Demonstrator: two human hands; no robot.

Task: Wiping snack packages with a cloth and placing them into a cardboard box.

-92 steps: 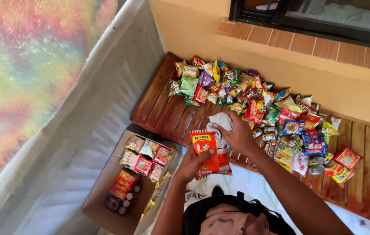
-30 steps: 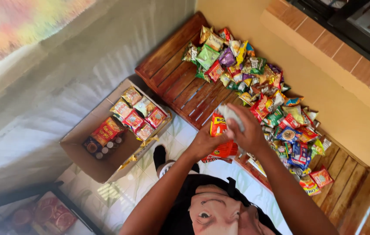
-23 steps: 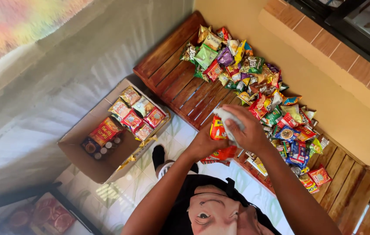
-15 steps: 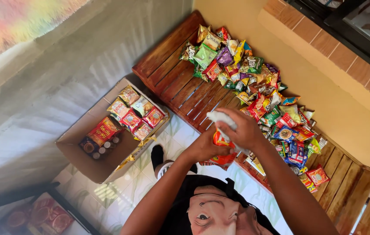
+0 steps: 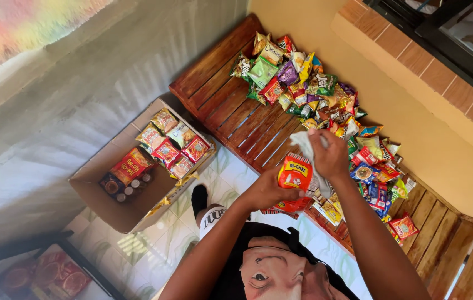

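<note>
Now my right hand (image 5: 331, 158) has lifted its white cloth (image 5: 310, 145) onto the orange snack packet (image 5: 295, 172) (left hand (image 5: 267, 191) clamps it), wiping above the bench (image 5: 231, 105).

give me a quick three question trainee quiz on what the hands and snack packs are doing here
1. True or false: the left hand holds an orange snack packet.
2. What does the right hand grip? A) a bottle B) a white cloth C) a spoon
3. Where does the cardboard box of packets stand: on the wooden bench or on the tiled floor?

Key
1. True.
2. B, pressed at the packet's top.
3. On the tiled floor, beside the bench; the snack pile lies on the bench.
</note>
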